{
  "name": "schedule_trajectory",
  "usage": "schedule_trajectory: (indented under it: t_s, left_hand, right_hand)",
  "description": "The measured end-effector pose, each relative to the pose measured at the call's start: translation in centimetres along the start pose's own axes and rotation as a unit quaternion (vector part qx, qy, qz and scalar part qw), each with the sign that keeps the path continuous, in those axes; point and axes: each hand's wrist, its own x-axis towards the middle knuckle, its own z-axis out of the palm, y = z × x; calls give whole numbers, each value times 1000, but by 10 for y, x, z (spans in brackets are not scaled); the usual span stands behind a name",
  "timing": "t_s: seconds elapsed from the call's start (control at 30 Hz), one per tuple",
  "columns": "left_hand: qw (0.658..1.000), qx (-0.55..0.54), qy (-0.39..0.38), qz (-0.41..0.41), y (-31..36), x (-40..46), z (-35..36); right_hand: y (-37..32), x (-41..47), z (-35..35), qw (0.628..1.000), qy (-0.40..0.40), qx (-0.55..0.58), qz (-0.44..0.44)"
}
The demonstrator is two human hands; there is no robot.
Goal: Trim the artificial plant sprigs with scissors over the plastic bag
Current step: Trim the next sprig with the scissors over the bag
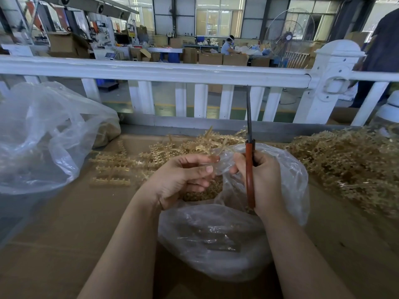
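Head view: right hand (262,180) clamped around red-handled scissors (249,169), left hand (181,180) curled at crinkled plastic bag (216,240).

Two hands (183,178), one pair of scissors (250,165), two plastic bags (216,238).

Both bare forearms reach forward from the bottom edge and converge toward the middle. The left hand (183,178) is turned palm inward, its fingers curled, with the thumb and forefinger meeting in a pinch at their tips. The right hand (261,180) stands just beside it, thumb side up, its fingers wrapped in a closed grip and the wrist held straight. The 2 hands are near each other, not touching.
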Motion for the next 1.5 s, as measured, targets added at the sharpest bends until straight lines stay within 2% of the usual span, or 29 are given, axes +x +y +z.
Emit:
schedule_trajectory:
  t_s: [0.1, 0.2, 0.33, 0.43, 0.63, 0.73, 0.87, 1.2, 1.5]
  left_hand:
    - [999, -32, 12, 29, 0, 2, 1]
    - [991, -95, 69, 63, 0, 6, 4]
    - [973, -154, 136, 108, -1, 12, 10]
    - [962, -187, 157, 122, -1, 14, 10]
    - [956, -202, 156, 147, -3, 16, 6]
    - [958, -183, 151, 162, -3, 16, 7]
    - [957, -155, 183, 162, -4, 17, 10]
    - [961, -188, 134, 154, -4, 15, 14]
    - [960, -208, 140, 125, -3, 15, 15]
  right_hand:
    - [-2, 0, 0, 1000, -2, -3, -7]
    - [-3, 0, 0, 1000, -8, -19, -13]
    - [-1, -1, 1, 996, -22, -83, -22]
    - [3, 1, 1, 987, -50, -145, -49]
    - [9, 0, -1, 947, -122, -277, -106]
    - [11, 1, -2, 923, -129, -343, -116]
    - [11, 0, -2, 894, -115, -402, -159]
    - [0, -8, 1, 892, -70, -413, -169]
    - [3, -7, 2, 887, -47, -423, -179]
